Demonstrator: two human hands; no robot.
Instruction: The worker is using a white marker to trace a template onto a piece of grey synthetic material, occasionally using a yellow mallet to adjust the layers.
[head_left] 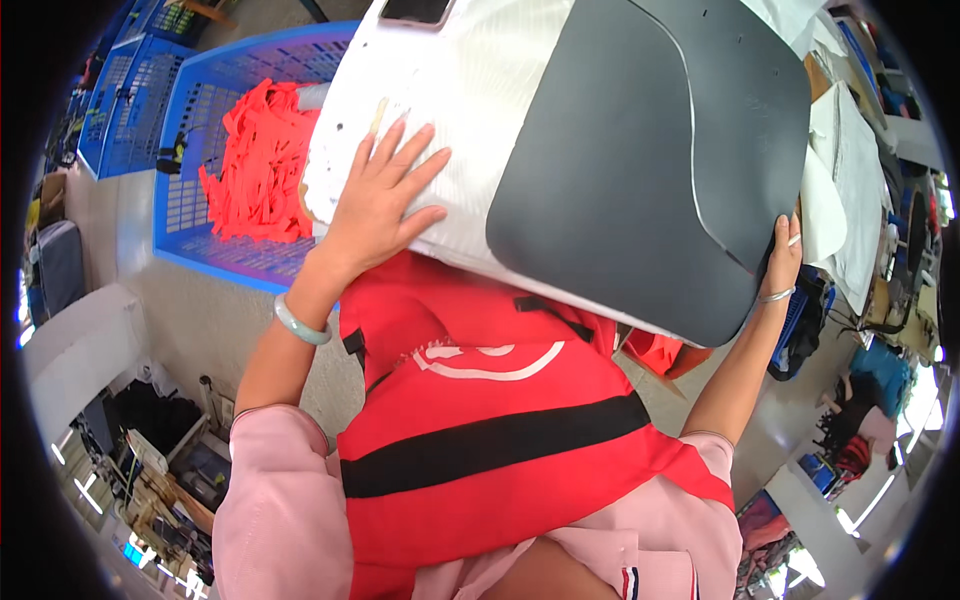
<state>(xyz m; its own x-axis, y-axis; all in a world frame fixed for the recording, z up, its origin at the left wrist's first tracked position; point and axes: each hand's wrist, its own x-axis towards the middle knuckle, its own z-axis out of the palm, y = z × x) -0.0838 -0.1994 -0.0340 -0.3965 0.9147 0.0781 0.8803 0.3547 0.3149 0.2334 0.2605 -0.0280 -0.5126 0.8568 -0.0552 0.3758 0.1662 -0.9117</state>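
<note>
My left hand [388, 200] lies flat on the white tabletop [470, 90], its fingers spread and nothing held. A large dark grey sheet [610, 170] with rounded corners rests over the right part of the table. A thin, pale, curved line or slit [692, 120] runs down it. At the sheet's right front edge, my right hand [783, 262] grips the rim; part of its fingers is hidden by the sheet.
Left of the table stands a blue plastic crate [175, 215] with a heap of red fabric strips [262, 165]. A phone [416, 11] lies at the table's far edge. White sheets [850, 190] hang at the right. My red apron [490, 400] touches the near edge.
</note>
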